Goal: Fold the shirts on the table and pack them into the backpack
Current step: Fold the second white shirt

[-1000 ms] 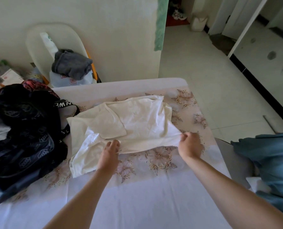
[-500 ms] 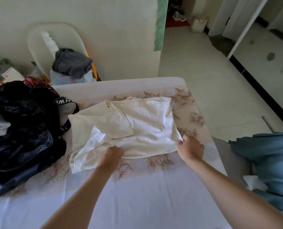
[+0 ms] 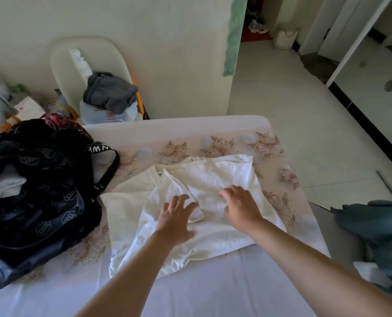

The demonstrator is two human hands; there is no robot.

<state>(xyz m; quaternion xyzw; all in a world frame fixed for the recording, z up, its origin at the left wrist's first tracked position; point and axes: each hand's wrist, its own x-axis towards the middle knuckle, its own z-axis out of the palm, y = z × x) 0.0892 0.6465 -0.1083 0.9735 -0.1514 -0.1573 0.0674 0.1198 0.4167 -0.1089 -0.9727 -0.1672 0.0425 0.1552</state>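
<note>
Left hand [image 3: 176, 217]: palm down, fingers spread wide, flat on the white shirt [image 3: 224, 173]. Holds nothing; it presses the cloth only, the fingertips reaching a small folded flap just ahead of them

Right hand [image 3: 239, 208]: just beside the left hand, palm down on the same shirt. Fingers loosely bent and a little apart, tips touching the fabric; no fold pinched that I can see

Shirt: lies rumpled and part-folded under both hands on the bench [image 3: 190, 296], spreading beyond the fingertips and out past the left hand's outer side

Backpack [image 3: 41, 193]: dark, slumped open, on the bench well out from the left hand; one strap ends near the shirt's edge

Blue cloth [image 3: 373, 227]: off the bench, out beyond the right forearm
</note>
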